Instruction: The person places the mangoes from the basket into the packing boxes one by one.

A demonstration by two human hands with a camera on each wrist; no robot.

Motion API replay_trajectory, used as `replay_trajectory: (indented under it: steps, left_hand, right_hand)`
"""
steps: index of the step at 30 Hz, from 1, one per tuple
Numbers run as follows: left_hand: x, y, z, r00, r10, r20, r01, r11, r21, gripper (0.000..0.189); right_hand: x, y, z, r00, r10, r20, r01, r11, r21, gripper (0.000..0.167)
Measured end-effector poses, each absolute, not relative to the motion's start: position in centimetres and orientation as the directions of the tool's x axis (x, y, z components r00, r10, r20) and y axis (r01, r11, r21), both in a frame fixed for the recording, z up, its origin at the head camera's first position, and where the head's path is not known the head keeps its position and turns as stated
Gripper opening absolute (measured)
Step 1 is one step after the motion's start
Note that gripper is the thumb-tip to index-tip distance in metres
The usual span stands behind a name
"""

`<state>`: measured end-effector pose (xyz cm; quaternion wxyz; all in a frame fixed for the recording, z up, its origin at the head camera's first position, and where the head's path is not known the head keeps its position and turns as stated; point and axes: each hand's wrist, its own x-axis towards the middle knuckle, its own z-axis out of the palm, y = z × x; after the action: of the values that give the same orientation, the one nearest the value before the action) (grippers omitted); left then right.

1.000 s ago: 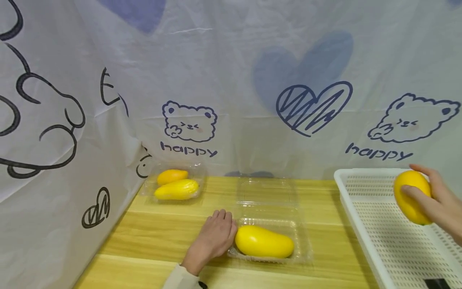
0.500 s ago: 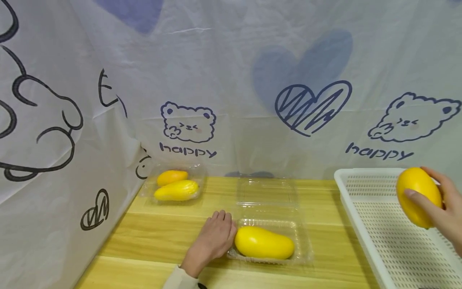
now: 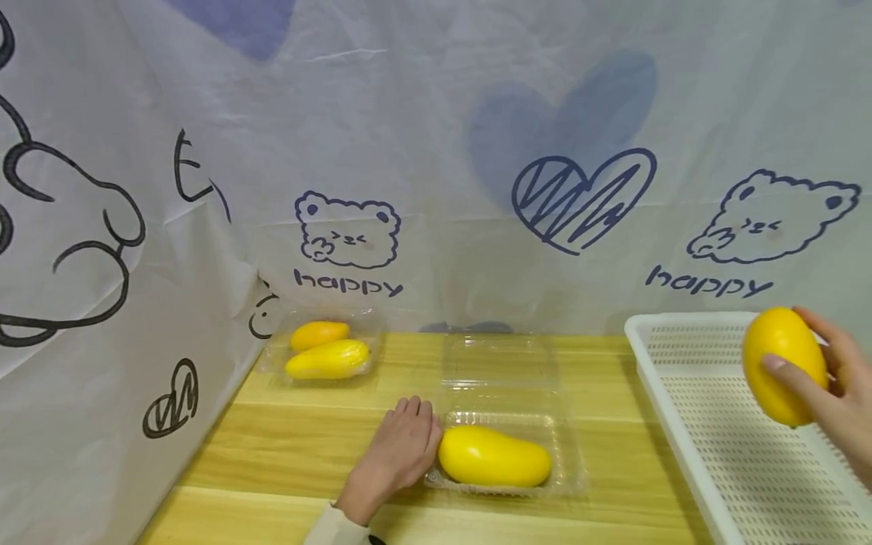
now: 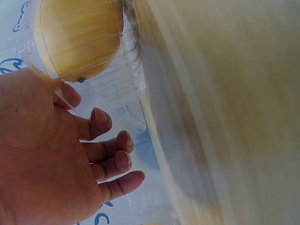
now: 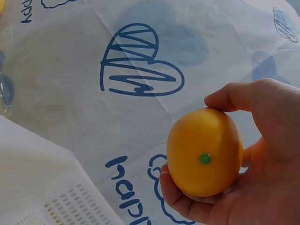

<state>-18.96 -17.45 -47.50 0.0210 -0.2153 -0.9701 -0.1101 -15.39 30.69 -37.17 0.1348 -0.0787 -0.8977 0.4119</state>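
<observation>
My right hand [image 3: 841, 390] grips a yellow-orange mango [image 3: 783, 365] over the white basket. Thumb and fingers lie on opposite sides of this mango [image 5: 205, 145], whose green stem end shows in the right wrist view. My left hand [image 3: 402, 446] rests on the table at the left edge of a clear plastic clamshell box [image 3: 565, 454], which lies with its lid [image 3: 500, 359] folded back. Inside it lies a larger yellow mango [image 3: 493, 456]. In the left wrist view, the left fingers [image 4: 119, 185] are loosely bent with nothing between them, and the thumb is at the box's side.
A second clear box [image 3: 375, 356] at the back left holds two yellow fruits [image 3: 328, 360]. The white perforated basket [image 3: 657, 409] stands on the right of the wooden table [image 3: 272, 454]. A printed white cloth [image 3: 443, 151] hangs behind and along the left.
The right hand has shifted a little right with the mango and turned it slightly. The left hand stays beside the box. The head view has swung slightly to the right.
</observation>
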Motion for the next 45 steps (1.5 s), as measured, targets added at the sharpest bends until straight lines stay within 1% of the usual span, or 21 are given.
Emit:
replay_trajectory:
  steps: [6, 17, 28, 37, 45]
  left_hand:
    - [-18.9, -17.5, -47.7, -0.904, 0.417, 0.090, 0.427, 0.880, 0.210, 0.030]
    - [-18.9, -17.5, -47.5, -0.904, 0.418, 0.093, 0.428, 0.881, 0.201, 0.028]
    - [-19.1, -17.5, -47.6, -0.910, 0.408, 0.069, 0.413, 0.885, 0.216, 0.031]
    - [-18.7, -17.4, -47.3, -0.903, 0.415, 0.114, 0.430, 0.879, 0.206, 0.027]
    - [-18.5, -17.4, -47.2, -0.902, 0.419, 0.108, 0.432, 0.879, 0.203, 0.026]
  right_hand:
    - [-15.2, 30.7, -37.2, -0.951, 0.255, 0.173, 0.039, 0.655, -0.754, 0.080]
    - [-14.9, 29.7, -37.5, -0.949, 0.231, 0.216, -0.012, 0.655, -0.755, 0.080]
    - [-14.8, 28.8, -37.3, -0.967, 0.149, 0.207, -0.062, 0.648, -0.759, 0.080]
    - [-14.7, 27.9, -36.9, -0.974, 0.083, 0.211, -0.109, 0.644, -0.757, 0.081]
    - [-14.4, 27.5, -36.8, -0.974, 0.049, 0.222, -0.137, 0.653, -0.745, 0.081]
